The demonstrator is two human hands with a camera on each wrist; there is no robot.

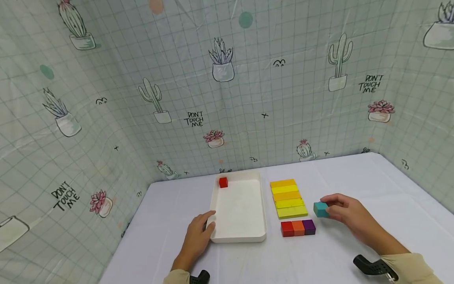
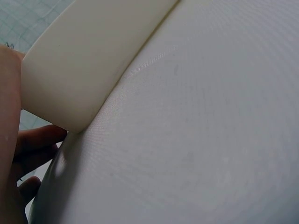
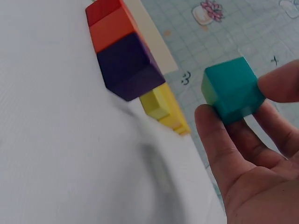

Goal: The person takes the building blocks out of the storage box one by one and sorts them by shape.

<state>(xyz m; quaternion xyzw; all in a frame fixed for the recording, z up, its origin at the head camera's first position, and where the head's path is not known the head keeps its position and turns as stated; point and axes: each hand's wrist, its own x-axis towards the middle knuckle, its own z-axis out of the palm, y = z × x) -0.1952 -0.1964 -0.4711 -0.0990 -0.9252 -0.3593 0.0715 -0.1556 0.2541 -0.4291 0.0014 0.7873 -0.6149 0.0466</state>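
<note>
A teal cube [image 3: 233,88] is pinched between the thumb and fingers of my right hand [image 1: 349,213], to the right of the other blocks. In the right wrist view the cube appears off the white surface. My left hand [image 1: 198,232] holds the near left side of a shallow white tray [image 1: 262,209], its thumb at the rim. Other left fingers [image 2: 39,137] show by the tray's corner in the left wrist view. A small red cube [image 1: 223,182] lies in the tray's far left corner.
Right of the tray, several yellow and yellow-green flat blocks [image 1: 289,199] lie side by side. Nearer stands a row of a red cube [image 1: 287,228], an orange cube [image 1: 298,227] and a purple cube [image 1: 309,227]. A patterned cloth [image 1: 241,102] hangs behind the white table [image 1: 170,205].
</note>
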